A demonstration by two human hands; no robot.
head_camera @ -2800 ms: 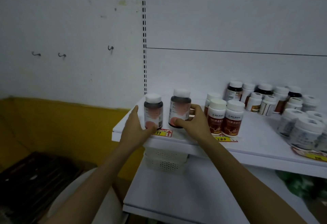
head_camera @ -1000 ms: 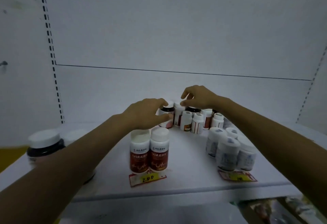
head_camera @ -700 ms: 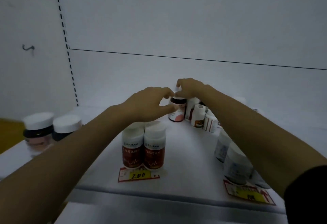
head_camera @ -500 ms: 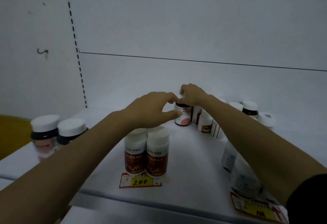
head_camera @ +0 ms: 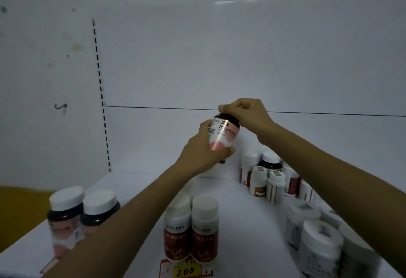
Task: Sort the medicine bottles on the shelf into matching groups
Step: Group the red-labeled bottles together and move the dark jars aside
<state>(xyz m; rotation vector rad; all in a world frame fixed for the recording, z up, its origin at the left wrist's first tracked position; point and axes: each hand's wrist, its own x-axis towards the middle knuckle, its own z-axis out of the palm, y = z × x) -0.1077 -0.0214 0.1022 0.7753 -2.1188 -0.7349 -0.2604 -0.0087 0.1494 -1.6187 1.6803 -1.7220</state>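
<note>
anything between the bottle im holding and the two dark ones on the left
Nothing visible: the held bottle is in the air, bare shelf leads to the dark pair; the red-label pair stands off to the right.

Bare shelf [head_camera: 140, 187] lies at the back left and in a lane down the middle. Two dark bottles [head_camera: 66, 216] block the front left, a red-label pair [head_camera: 191, 231] the front centre, and a back cluster [head_camera: 268, 181] and white bottles [head_camera: 316, 242] the right side.
</note>
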